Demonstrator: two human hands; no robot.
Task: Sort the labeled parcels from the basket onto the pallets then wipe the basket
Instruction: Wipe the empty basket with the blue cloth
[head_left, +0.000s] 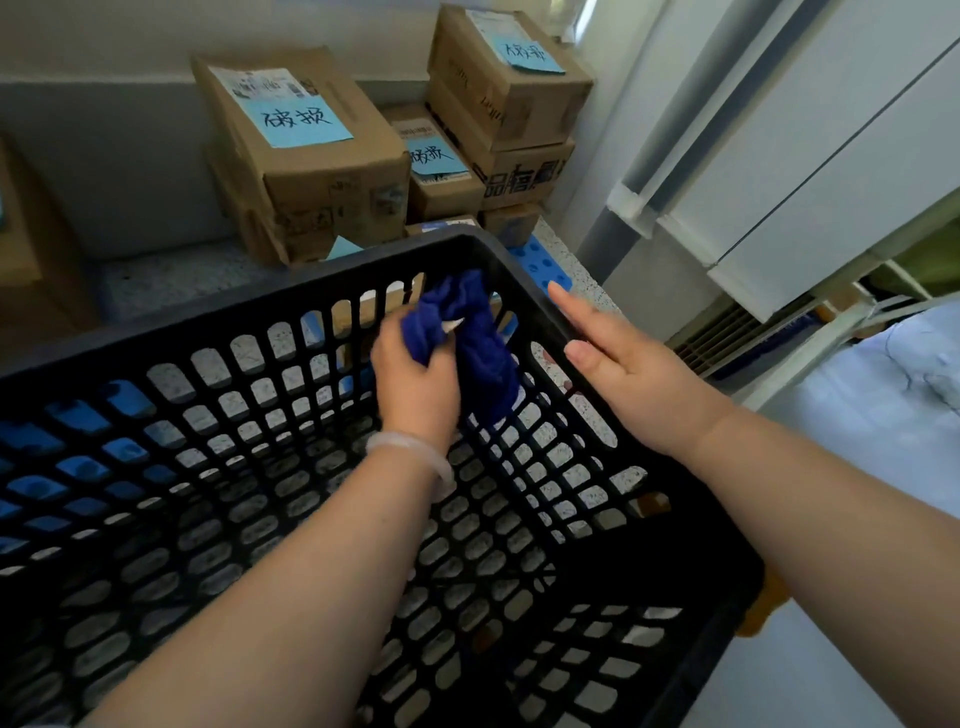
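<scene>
Gripping a bunched blue cloth (483, 353) in our left hand (415, 384), we hold it at the far right corner inside the black basket (696, 525). Our right hand (623, 364) lies released, fingers straight, on the basket's right rim. The labeled parcels (311, 156) stand stacked on the blue pallet (540, 265) just beyond the basket.

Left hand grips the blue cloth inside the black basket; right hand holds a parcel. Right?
No. The right hand holds nothing: its fingers are straight, over the right rim of the basket. The left hand does grip the blue cloth inside it. Head view shows it.
</scene>
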